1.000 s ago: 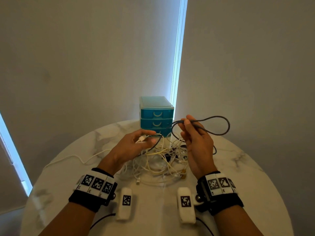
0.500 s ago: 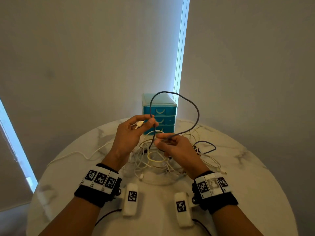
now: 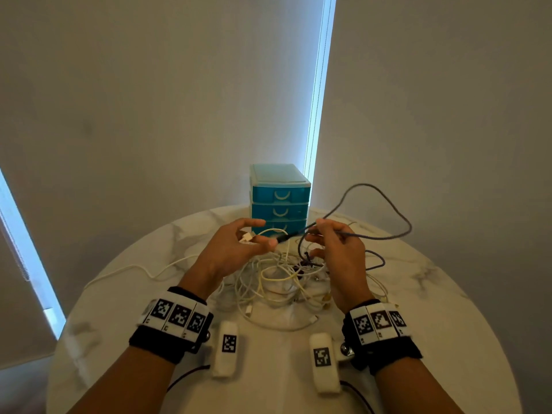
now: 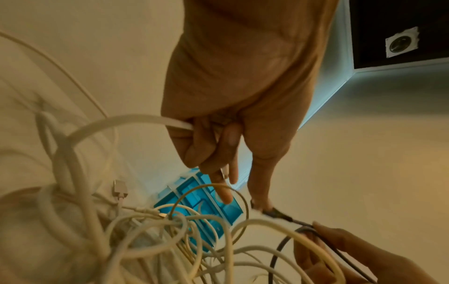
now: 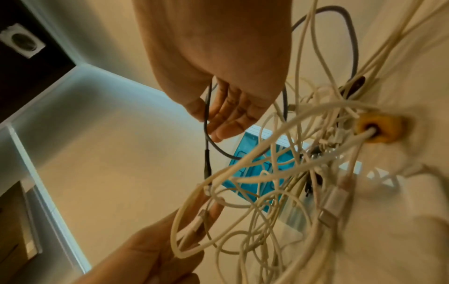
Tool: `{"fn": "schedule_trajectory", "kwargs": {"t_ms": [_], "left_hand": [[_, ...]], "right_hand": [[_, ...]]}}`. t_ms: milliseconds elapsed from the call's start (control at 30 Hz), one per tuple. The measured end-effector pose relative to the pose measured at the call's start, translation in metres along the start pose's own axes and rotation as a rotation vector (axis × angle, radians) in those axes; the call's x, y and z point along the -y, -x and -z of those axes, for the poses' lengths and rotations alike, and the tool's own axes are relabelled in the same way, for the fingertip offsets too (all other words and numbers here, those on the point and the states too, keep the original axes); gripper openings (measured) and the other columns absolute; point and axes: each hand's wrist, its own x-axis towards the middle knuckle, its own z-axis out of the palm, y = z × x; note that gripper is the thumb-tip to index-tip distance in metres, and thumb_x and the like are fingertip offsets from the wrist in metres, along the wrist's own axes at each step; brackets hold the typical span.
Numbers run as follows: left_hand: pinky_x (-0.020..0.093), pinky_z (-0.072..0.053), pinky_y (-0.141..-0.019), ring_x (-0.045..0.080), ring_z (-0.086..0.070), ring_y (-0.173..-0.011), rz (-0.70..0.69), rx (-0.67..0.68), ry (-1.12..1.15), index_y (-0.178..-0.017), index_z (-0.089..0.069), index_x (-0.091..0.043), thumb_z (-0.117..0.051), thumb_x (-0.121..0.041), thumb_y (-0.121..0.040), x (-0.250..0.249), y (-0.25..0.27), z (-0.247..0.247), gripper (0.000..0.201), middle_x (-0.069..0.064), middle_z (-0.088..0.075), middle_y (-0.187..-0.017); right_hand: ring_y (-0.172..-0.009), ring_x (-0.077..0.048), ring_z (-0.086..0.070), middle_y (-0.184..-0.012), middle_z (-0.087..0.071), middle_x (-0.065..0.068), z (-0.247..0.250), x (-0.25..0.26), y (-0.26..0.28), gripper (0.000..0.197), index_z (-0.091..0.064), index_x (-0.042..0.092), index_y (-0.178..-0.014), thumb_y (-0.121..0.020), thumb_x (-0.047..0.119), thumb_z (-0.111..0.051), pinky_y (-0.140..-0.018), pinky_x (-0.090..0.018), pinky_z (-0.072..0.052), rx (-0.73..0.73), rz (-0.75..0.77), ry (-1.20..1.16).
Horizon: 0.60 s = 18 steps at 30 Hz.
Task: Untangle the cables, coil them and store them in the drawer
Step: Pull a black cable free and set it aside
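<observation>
Two hands working a dark cable above the tangle

Two hands are hovering over the round marble surface (image 3: 433, 309). At left, the left hand (image 3: 236, 249) is pinching a white cable (image 4: 126, 120) with its plug, and its thumb tip is touching the dark cable's connector (image 3: 283, 237); the left wrist view is showing the white cable running into the curled fingers, which the head view hides. In the middle, the tangle of white cables (image 3: 277, 282) is lying on the surface, in front of the blue drawer unit (image 3: 279, 195), whose drawers are shut. At right, the right hand (image 3: 337, 252) is pinching the dark cable (image 3: 388, 204), which is looping up to its right. The right wrist view is showing its other fingers straight.
</observation>
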Motion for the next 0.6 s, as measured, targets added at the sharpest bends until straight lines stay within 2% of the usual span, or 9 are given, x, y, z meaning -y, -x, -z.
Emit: {"fn": "schedule_trajectory", "kwargs": {"t_ms": [67,100,200,267,333,400,467,533,600], "left_hand": [[0.019,-0.048,-0.061,-0.004,-0.060,-0.079,0.023,-0.102,0.008,-0.130,-0.064,-0.032,-0.075,-0.067,-0.086,-0.002,-0.003,-0.003,0.058,-0.010,-0.075,-0.109],[0.022,-0.046,-0.058,-0.002,-0.055,-0.069,0.035,-0.123,0.058,-0.132,-0.061,-0.030,-0.069,-0.075,-0.085,-0.003,-0.005,-0.005,0.067,-0.007,-0.075,-0.111],[0.022,-0.038,-0.049,0.005,-0.041,-0.053,0.061,-0.077,0.275,-0.135,-0.056,-0.028,-0.066,-0.084,-0.081,-0.006,-0.007,-0.012,0.079,-0.002,-0.071,-0.107],[0.020,-0.034,-0.046,0.005,-0.037,-0.052,0.050,-0.032,0.351,-0.133,-0.060,-0.024,-0.068,-0.078,-0.086,-0.007,-0.007,-0.017,0.072,-0.003,-0.069,-0.100],[0.020,-0.032,-0.046,0.005,-0.036,-0.051,-0.012,-0.059,0.383,-0.125,-0.065,-0.019,-0.064,-0.059,-0.099,-0.006,-0.006,-0.021,0.047,-0.004,-0.068,-0.090],[0.020,-0.034,-0.048,0.004,-0.039,-0.051,-0.099,-0.149,0.378,-0.121,-0.066,-0.020,-0.052,-0.043,-0.110,-0.002,-0.009,-0.018,0.029,0.000,-0.066,-0.092],[0.022,-0.037,-0.051,0.004,-0.042,-0.055,-0.167,-0.281,0.376,-0.117,-0.065,-0.021,-0.040,-0.038,-0.115,0.001,-0.012,-0.011,0.030,-0.001,-0.066,-0.096],[0.024,-0.039,-0.054,0.005,-0.044,-0.058,-0.195,-0.434,0.391,-0.110,-0.061,-0.024,-0.035,-0.035,-0.117,0.000,-0.014,0.000,0.029,-0.006,-0.068,-0.098],[0.023,-0.039,-0.055,0.006,-0.045,-0.059,-0.224,-0.528,0.418,-0.105,-0.057,-0.028,-0.032,-0.032,-0.117,-0.004,-0.015,0.014,0.028,-0.011,-0.070,-0.102]], "right_hand": [[-0.092,-0.013,-0.077,-0.103,-0.082,-0.005,0.001,0.002,0.000,0.026,-0.073,0.006,-0.119,-0.107,0.027,-0.063,-0.068,-0.027,-0.059,0.009,-0.017,-0.059],[-0.094,-0.012,-0.077,-0.105,-0.083,-0.003,0.000,0.003,0.001,0.027,-0.074,0.008,-0.120,-0.108,0.029,-0.062,-0.069,-0.026,-0.058,0.025,-0.021,-0.064],[-0.097,-0.009,-0.078,-0.107,-0.083,0.002,-0.006,0.005,0.007,0.025,-0.073,0.013,-0.119,-0.109,0.031,-0.060,-0.068,-0.023,-0.058,0.071,-0.013,-0.047],[-0.098,-0.008,-0.078,-0.106,-0.083,0.003,-0.012,0.005,0.012,0.023,-0.073,0.013,-0.117,-0.108,0.030,-0.061,-0.069,-0.024,-0.061,0.115,0.012,-0.007],[-0.098,-0.007,-0.077,-0.105,-0.083,0.005,-0.016,0.004,0.017,0.020,-0.072,0.014,-0.117,-0.108,0.030,-0.062,-0.072,-0.025,-0.063,0.177,0.028,0.055],[-0.101,-0.008,-0.078,-0.106,-0.083,0.004,-0.016,0.003,0.018,0.019,-0.070,0.014,-0.117,-0.108,0.028,-0.064,-0.076,-0.030,-0.064,0.228,0.020,0.089],[-0.102,-0.013,-0.078,-0.106,-0.083,0.002,-0.013,0.003,0.016,0.018,-0.070,0.013,-0.116,-0.106,0.027,-0.066,-0.080,-0.035,-0.065,0.251,0.013,0.119],[-0.100,-0.017,-0.079,-0.104,-0.083,0.000,-0.007,0.003,0.012,0.018,-0.070,0.011,-0.114,-0.105,0.026,-0.067,-0.077,-0.033,-0.067,0.245,0.012,0.155],[-0.096,-0.020,-0.080,-0.102,-0.083,-0.004,0.000,0.004,0.008,0.019,-0.072,0.007,-0.112,-0.105,0.025,-0.068,-0.072,-0.029,-0.066,0.209,-0.003,0.161]]}}
